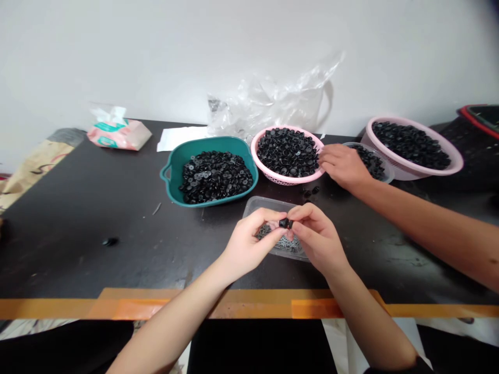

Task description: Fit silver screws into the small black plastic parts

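Note:
My left hand (pixel 253 236) pinches a small black plastic part (pixel 283 223) between thumb and fingertips. Close against it, my right hand (pixel 317 234) is closed on another small black piece (pixel 290 224); whether the two are joined I cannot tell. Both hands are held over a clear plastic tub (pixel 255 202) of small grey metal pins or screws (pixel 286 244). Behind them stand a green basin (pixel 167 179) of black discs with holes (pixel 214 176) and a pink basket (pixel 259 166) of black caps (pixel 288 151).
A co-worker's hand (pixel 345 166) reaches in from the right beside the pink basket. Further right are a clear bowl (pixel 388 174) and another pink basket (pixel 454 161) of black parts. A tissue pack (pixel 117 134) and clear plastic bag (pixel 268 106) lie at the back. Orange tape (pixel 253 301) edges the table.

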`<state>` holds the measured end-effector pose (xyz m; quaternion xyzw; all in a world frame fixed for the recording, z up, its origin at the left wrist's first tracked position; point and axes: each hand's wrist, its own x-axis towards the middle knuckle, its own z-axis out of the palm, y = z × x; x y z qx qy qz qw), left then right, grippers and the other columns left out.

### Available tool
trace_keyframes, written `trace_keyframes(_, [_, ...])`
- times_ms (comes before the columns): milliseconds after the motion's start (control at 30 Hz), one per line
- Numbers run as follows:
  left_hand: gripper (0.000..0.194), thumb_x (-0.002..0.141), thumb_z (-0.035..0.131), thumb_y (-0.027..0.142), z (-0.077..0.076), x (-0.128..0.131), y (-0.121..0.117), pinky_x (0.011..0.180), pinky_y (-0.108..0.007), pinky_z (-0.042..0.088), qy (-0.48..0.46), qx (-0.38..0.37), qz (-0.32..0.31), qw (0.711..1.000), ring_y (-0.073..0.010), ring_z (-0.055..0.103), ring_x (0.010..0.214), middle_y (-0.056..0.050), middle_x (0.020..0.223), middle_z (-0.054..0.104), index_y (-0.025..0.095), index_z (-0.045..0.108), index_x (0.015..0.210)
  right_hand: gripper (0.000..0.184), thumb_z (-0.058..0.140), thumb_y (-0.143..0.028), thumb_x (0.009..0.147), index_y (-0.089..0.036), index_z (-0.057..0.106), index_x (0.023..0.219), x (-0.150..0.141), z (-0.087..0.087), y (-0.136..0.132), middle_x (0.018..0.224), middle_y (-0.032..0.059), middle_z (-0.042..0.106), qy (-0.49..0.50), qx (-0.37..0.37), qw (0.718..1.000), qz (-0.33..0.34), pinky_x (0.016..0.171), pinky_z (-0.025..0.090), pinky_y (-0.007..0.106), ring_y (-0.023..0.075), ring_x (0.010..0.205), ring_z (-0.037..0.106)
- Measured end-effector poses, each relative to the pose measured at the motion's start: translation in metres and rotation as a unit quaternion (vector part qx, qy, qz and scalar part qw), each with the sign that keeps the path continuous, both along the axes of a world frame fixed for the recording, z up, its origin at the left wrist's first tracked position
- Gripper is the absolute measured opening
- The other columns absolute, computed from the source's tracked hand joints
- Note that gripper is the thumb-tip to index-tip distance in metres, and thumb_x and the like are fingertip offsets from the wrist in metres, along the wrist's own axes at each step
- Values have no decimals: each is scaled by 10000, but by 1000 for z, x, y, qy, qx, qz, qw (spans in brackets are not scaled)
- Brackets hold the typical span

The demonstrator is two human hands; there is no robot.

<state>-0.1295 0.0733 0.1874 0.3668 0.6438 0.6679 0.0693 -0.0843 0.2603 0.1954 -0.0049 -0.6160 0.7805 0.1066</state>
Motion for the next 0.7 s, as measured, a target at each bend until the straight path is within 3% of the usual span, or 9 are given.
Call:
trace_keyframes(67, [232,882,697,206,1,0,0,792,-255,535,-1,-6,-3,1000,-142,668,871,-46,962,707,198,681,1113,93,738,-276,805,-314,654,797,-36,14,35,849,0,649,-13,6,1000,-12,696,474,356,183,857,584])
trace_keyframes(167, [207,892,689,263,3,2,1,773,-273,536,-4,-15,-5,1000,-154,658,849,-55,922,696,178,675,1081,246,713,-90,758,-288,589,679,-93,33,84,757,-12,622,-95,53,994,20,655,446,317,159,773,540])
trace_keyframes(267, [208,892,694,286,5,3,2,765,-266,528,-9,-13,-1,1000,-149,644,836,-49,901,684,178,671,1068,331,672,-8,755,-258,521,601,-121,40,106,678,-28,572,-102,63,992,34,580,391,279,126,645,478])
trace_keyframes(400, [194,900,695,279,8,3,2,778,-242,522,-13,-3,-12,1000,-130,648,816,-34,883,697,180,666,1064,333,685,-38,792,-238,512,590,-113,39,102,656,-34,543,-96,66,992,50,536,369,245,101,588,453])
trace_keyframes(500, [187,905,691,270,10,2,1,776,-234,529,10,-10,-9,1000,-130,666,819,-37,894,708,167,670,1059,248,735,-177,822,-235,550,667,-94,40,92,716,-35,582,-85,42,996,7,526,382,227,93,608,497])
trace_keyframes(700, [195,903,686,222,12,0,0,776,-222,536,92,-30,16,995,-125,678,833,-41,950,725,156,672,1086,196,733,-376,850,-235,601,814,-46,28,44,792,-15,621,-72,20,997,-35,535,423,223,115,703,608])
